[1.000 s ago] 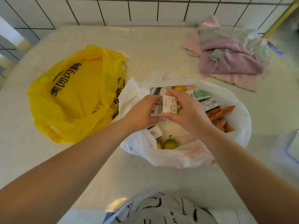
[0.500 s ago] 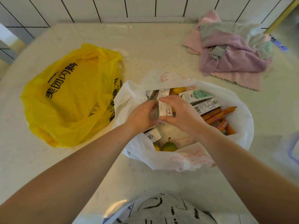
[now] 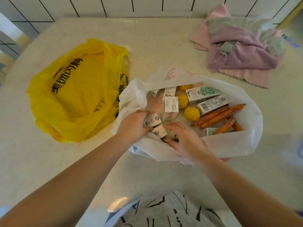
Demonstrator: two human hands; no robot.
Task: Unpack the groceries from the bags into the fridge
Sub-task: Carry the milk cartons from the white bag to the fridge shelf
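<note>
An open white bag lies on the table with milk cartons, yellow fruits and orange sausages inside. One tall carton stands upright in the middle of the bag. At the bag's near-left side, my left hand grips a small white carton. My right hand reaches in from the near rim. Its thumb and fingers close on a second small carton just below the first. A green fruit under my right fingers is mostly hidden.
A crumpled yellow bag lies to the left of the white bag. Pink and purple cloths are piled at the back right. The pale table meets a tiled wall behind. A blue object shows at the right edge.
The carton my hands held up over the bag now stands inside it. Both hands have dropped to the bag's near-left side and taken hold of two small cartons.
</note>
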